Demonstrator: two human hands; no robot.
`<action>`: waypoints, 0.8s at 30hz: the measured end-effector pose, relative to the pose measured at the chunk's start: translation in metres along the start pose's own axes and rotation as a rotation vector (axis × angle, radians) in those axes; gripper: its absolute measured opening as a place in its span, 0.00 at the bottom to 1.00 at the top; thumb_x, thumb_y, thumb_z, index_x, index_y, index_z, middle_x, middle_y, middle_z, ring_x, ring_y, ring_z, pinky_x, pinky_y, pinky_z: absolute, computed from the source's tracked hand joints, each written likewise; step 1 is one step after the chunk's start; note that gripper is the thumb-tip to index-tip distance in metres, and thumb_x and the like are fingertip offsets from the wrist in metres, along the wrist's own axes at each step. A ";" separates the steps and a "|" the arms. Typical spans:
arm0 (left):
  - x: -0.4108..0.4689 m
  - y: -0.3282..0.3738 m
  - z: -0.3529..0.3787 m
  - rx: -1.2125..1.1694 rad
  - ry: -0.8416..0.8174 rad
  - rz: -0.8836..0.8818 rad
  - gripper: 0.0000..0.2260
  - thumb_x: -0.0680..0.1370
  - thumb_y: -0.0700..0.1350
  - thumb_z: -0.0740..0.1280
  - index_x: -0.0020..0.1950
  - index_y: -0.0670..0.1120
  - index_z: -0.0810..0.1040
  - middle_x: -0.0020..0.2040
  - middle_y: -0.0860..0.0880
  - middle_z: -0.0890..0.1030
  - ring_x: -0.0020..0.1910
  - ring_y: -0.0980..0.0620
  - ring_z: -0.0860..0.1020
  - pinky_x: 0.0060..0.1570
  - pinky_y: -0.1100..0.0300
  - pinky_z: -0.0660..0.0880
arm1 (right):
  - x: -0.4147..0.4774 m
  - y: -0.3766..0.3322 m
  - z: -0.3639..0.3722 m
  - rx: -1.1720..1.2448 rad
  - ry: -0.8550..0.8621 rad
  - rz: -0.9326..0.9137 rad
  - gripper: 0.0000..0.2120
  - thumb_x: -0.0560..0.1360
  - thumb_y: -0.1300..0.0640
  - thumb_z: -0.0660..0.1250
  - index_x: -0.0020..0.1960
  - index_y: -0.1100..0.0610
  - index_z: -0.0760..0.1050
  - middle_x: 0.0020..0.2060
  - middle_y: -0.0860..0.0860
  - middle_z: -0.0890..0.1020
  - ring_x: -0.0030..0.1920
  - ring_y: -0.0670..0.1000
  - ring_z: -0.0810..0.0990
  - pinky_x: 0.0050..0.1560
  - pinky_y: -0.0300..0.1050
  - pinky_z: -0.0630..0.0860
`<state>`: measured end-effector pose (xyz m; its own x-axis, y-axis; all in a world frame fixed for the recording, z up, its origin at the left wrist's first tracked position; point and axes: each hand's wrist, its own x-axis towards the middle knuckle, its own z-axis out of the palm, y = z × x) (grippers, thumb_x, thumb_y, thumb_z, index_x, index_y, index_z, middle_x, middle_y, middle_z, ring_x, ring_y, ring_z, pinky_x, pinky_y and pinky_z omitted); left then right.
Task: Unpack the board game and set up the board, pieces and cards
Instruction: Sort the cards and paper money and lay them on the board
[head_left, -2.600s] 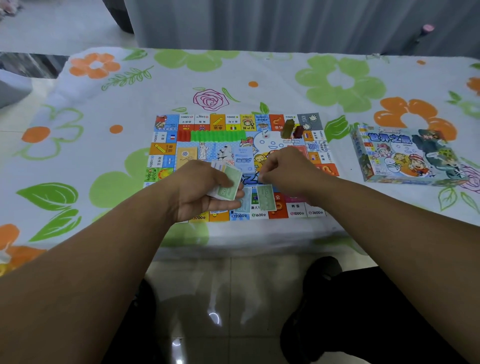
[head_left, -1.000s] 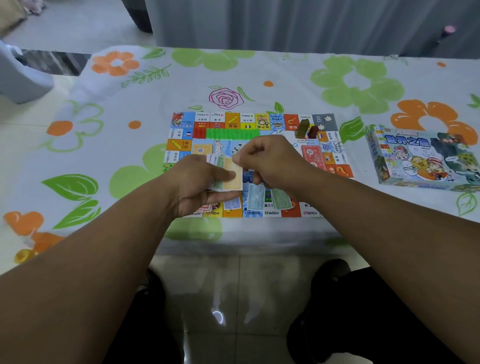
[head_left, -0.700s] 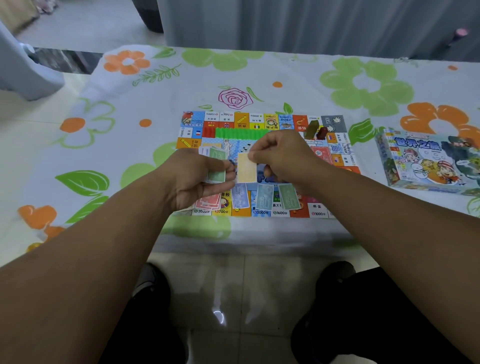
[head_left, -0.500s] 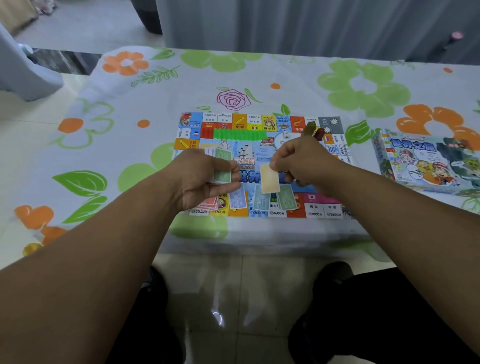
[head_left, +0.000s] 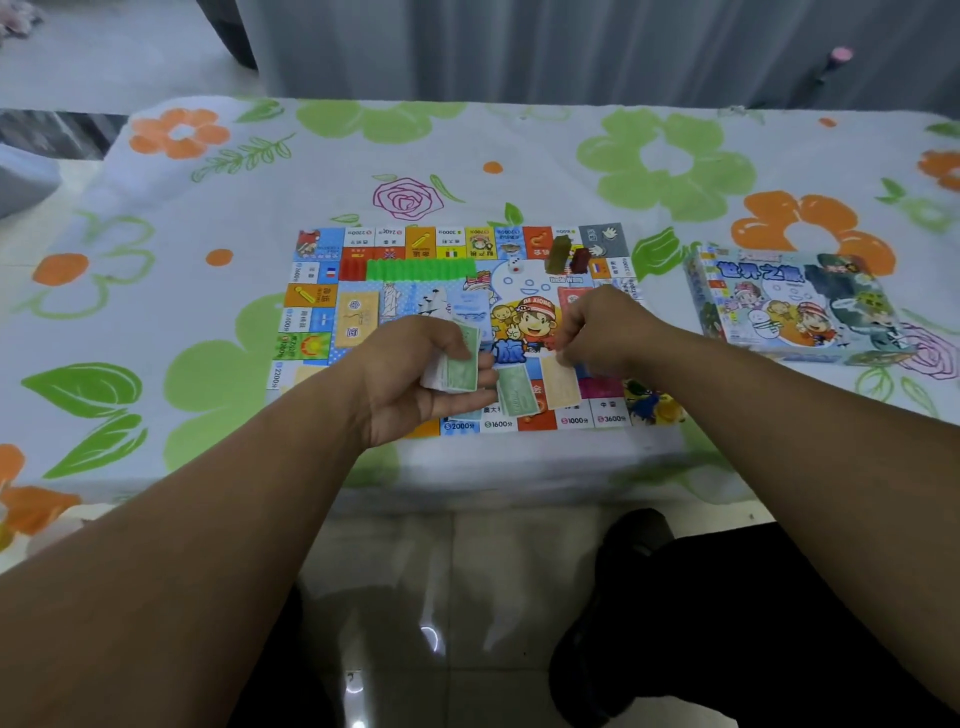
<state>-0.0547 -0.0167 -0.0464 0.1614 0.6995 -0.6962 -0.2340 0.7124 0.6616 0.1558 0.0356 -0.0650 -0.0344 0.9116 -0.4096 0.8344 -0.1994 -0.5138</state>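
The colourful game board (head_left: 322, 304) lies flat near the table's front edge. My left hand (head_left: 410, 379) grips a small stack of paper notes (head_left: 457, 369), green on top, over the board's near middle. My right hand (head_left: 605, 330) pinches the top edge of a beige note (head_left: 562, 387) that lies on the board's near row, beside a green note (head_left: 515, 391). A row of green houses (head_left: 421, 269) and red houses (head_left: 352, 269) sits at the board's far side, with an olive pawn (head_left: 558, 254), a dark red pawn (head_left: 580, 261) and a die (head_left: 515, 266).
The game box (head_left: 795, 306) lies on the floral tablecloth (head_left: 208, 312) to the right of the board. A grey curtain hangs behind the table. My dark-clad legs and the tiled floor show below the table's front edge.
My right hand drew a beige note from the stack in my left hand and carried it right and down onto the board, beside the green note. My left hand kept the stack.
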 end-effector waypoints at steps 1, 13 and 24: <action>0.000 0.000 0.000 0.001 0.001 0.000 0.18 0.76 0.32 0.60 0.65 0.37 0.75 0.47 0.40 0.83 0.43 0.44 0.85 0.40 0.51 0.83 | 0.001 0.001 0.000 -0.015 -0.003 0.005 0.05 0.73 0.67 0.74 0.40 0.59 0.82 0.45 0.57 0.84 0.48 0.56 0.82 0.50 0.52 0.81; -0.001 -0.004 0.003 0.044 -0.023 0.012 0.13 0.79 0.29 0.62 0.61 0.38 0.77 0.53 0.38 0.85 0.48 0.40 0.86 0.40 0.49 0.84 | -0.022 -0.030 0.007 0.255 -0.108 -0.127 0.09 0.79 0.56 0.69 0.49 0.64 0.81 0.41 0.58 0.84 0.29 0.48 0.76 0.27 0.38 0.71; 0.001 -0.009 -0.002 0.071 -0.014 0.048 0.11 0.78 0.30 0.67 0.59 0.40 0.79 0.52 0.42 0.86 0.48 0.43 0.86 0.47 0.49 0.84 | -0.027 -0.037 0.010 0.447 -0.151 -0.124 0.08 0.78 0.56 0.71 0.47 0.61 0.81 0.33 0.51 0.83 0.29 0.48 0.77 0.25 0.39 0.71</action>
<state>-0.0545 -0.0226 -0.0534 0.1650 0.7333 -0.6596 -0.1735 0.6799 0.7125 0.1198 0.0152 -0.0426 -0.2261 0.8824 -0.4125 0.5020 -0.2574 -0.8257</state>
